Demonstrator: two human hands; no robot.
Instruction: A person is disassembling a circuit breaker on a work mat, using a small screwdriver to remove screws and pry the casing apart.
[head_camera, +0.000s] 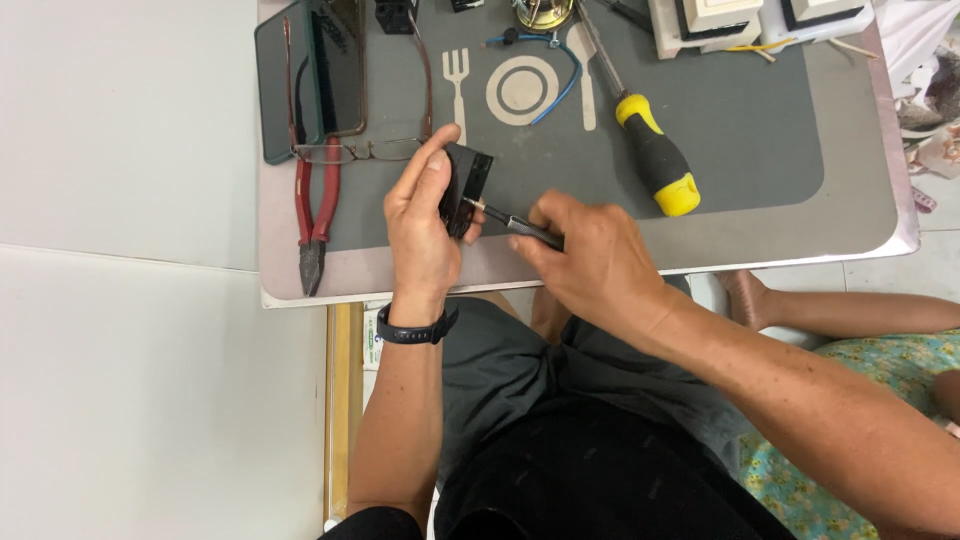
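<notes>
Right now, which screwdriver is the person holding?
The thin dark screwdriver in the right hand, not the yellow-and-black screwdriver lying on the mat.

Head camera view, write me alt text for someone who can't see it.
Seen from above, a person's left hand holds a small black block while the right hand presses a thin screwdriver into its side. Around them on the grey mat lie red pliers, glasses and a yellow-handled screwdriver.

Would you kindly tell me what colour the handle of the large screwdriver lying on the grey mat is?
The large screwdriver's handle is yellow and black, seen best in the head view.
</notes>
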